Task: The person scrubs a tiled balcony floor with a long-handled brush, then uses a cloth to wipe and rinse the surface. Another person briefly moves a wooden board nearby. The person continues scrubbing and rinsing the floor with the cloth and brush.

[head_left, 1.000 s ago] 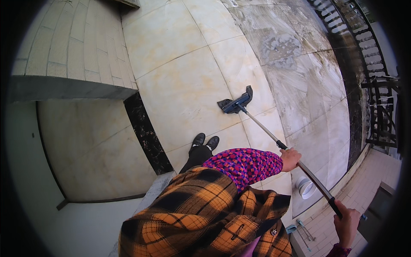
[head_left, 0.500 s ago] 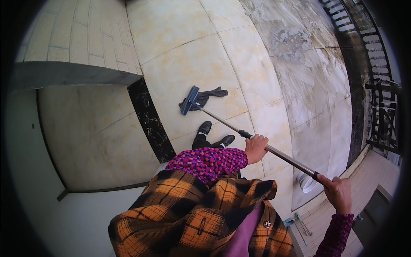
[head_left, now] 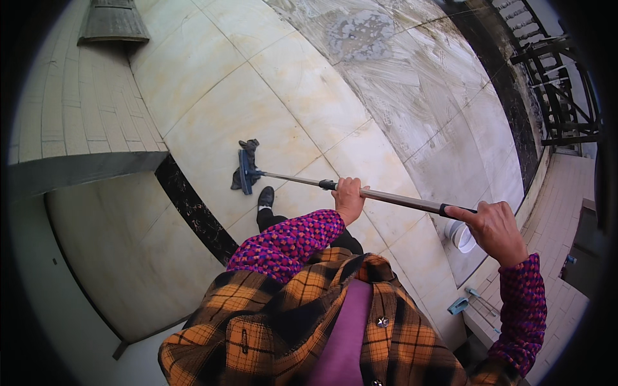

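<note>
A floor mop or brush with a flat blue head and a metal pole reaches across the tiles. My left hand is wrapped round the pole near its black joint. At the pole's black end, my right hand is closed with the thumb stretched along the grip. The blue head lies on the floor on a dark grey cloth, which sticks out on both sides of it. One black shoe stands just beside the head.
A white bucket stands on the right. Past the pale tiles lies a wet, dirt-streaked strip with a foamy puddle. A black stone threshold and a tiled wall corner are on the left; a dark railing edges the far right.
The mop head and cloth have moved left, and the cloth now lies more bunched around the head. My view has turned and moved forward; one shoe shows instead of two. Both hands keep their hold.
</note>
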{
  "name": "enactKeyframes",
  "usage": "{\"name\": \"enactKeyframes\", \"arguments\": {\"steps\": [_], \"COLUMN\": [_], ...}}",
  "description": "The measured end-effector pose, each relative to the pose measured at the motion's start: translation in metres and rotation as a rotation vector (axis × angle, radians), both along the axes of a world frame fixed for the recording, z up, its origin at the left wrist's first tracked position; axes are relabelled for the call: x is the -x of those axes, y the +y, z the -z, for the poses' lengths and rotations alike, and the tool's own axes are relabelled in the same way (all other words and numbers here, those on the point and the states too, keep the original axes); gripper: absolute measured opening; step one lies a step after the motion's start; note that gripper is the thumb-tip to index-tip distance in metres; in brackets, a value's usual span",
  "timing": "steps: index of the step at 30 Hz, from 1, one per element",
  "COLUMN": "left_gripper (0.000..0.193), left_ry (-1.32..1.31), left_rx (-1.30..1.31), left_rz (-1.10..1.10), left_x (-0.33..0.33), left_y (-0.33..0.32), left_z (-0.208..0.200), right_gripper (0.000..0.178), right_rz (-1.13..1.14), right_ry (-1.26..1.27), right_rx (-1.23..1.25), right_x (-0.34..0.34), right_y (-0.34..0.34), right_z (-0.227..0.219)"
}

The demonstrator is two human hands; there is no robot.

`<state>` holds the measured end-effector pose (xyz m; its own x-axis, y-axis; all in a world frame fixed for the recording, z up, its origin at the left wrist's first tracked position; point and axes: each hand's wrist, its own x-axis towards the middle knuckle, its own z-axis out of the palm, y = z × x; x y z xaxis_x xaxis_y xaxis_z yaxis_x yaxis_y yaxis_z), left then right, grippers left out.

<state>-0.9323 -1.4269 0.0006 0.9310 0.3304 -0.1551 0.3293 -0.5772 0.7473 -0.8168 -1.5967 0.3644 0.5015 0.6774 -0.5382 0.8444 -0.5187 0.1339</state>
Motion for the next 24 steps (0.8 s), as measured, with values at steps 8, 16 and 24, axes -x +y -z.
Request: {"name": "enactKeyframes", "arguments": {"steps": [8, 16, 24], "left_gripper": [0.020, 0.021, 0.024], "left_ry": [-0.117, -0.005, 0.102], "left_rx": [0.157, 0.188, 0.223], "left_rz": [0.390, 0.998, 1.375], "left_x": [-0.108, -0.115, -0.016], "left_y": [-0.223, -0.346, -0.355], "left_z": [-0.051, -0.054, -0.068], "right_gripper": [0.052, 0.048, 0.052], "right_rz": [0.238, 0.693, 1.169], "right_ry": [-0.261, -0.185, 0.035], "right_rx": [0.075, -0.015, 0.022], "right_x": [0.019, 0.095, 0.207], "right_y": [-0.195, -0.298, -0.311], "right_z": [-0.067, -0.068, -0.075]}}
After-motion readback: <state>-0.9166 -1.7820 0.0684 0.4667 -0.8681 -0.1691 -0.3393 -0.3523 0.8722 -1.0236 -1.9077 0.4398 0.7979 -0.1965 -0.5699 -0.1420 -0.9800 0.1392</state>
